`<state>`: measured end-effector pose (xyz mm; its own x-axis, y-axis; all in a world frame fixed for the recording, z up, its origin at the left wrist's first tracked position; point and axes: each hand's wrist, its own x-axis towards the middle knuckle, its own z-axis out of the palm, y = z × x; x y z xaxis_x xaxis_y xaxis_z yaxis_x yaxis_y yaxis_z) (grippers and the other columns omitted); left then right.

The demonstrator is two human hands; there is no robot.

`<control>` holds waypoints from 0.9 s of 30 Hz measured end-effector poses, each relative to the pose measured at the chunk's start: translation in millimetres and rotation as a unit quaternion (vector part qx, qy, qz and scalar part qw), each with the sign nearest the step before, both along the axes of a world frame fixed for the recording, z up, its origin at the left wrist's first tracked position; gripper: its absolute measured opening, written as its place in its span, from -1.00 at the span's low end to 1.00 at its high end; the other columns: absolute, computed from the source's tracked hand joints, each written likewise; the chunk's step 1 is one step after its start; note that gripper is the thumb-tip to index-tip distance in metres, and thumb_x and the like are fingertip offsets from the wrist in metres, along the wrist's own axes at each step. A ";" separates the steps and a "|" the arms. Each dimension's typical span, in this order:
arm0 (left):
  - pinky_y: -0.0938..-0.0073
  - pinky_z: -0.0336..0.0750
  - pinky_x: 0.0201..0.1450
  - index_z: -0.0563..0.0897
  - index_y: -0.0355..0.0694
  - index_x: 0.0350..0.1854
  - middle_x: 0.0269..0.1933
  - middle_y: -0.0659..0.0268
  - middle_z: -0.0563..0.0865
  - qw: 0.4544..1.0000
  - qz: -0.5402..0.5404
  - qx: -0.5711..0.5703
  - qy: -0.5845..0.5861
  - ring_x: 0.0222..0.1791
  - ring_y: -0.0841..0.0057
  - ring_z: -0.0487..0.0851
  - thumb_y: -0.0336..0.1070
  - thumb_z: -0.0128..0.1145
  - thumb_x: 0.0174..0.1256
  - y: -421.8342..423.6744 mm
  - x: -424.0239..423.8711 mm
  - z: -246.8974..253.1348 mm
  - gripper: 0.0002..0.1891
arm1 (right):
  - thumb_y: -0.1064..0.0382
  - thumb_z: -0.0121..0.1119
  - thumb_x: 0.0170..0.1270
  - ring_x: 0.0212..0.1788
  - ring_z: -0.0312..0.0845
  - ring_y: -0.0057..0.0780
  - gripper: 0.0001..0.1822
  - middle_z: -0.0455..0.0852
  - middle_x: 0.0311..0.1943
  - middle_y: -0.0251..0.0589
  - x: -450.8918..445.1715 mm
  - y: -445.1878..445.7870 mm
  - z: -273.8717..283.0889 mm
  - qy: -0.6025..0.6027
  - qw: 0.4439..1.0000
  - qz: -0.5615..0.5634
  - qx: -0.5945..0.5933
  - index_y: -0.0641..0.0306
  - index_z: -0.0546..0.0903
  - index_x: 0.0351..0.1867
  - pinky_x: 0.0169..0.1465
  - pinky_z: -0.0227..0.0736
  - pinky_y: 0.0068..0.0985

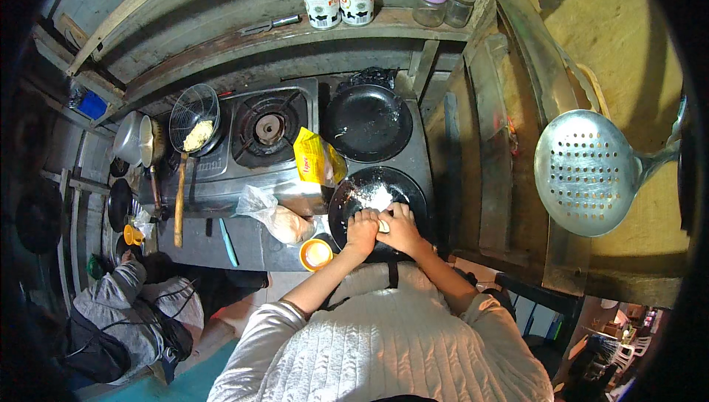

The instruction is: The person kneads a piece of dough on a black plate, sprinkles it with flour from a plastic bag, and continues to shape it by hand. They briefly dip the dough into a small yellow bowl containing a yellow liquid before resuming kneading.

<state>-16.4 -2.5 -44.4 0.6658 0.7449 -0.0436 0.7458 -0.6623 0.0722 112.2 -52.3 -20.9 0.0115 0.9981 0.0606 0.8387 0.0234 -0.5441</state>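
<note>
My left hand [361,231] and my right hand [400,229] are side by side over a black pan [346,191]. Between them, their curled fingers grip a small pale piece of food [383,226], possibly dough; the fingers cover most of it. Just beyond my fingertips, white powder [376,196] is heaped and scattered in the pan. An orange cup [316,254] with white contents stands to the left of the pan. Near it slumps a clear plastic bag [279,222] with something pale inside. A yellow packet [316,158] leans by the pan's far left side.
Behind the pan lies another black pan [368,122]. A gas stove [270,128] carries a wire strainer [195,117] holding pale yellow food. A turquoise-handled utensil [228,242] lies on the counter. At right hangs a perforated skimmer [587,172]. Another person's sleeve [111,291] shows at lower left.
</note>
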 end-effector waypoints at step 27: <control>0.16 0.46 -0.12 0.54 -0.29 -0.10 -0.25 0.01 0.61 0.968 0.055 -0.167 -0.177 -0.20 0.05 0.56 -0.50 0.17 -0.16 6.2 -9.9 27.0 -0.58 | 0.20 0.27 -0.09 0.17 0.21 -0.06 -0.31 0.41 0.08 0.01 17.9 -6.2 11.0 0.099 0.993 -0.001 -0.063 0.34 0.33 0.15 0.20 0.11 -0.25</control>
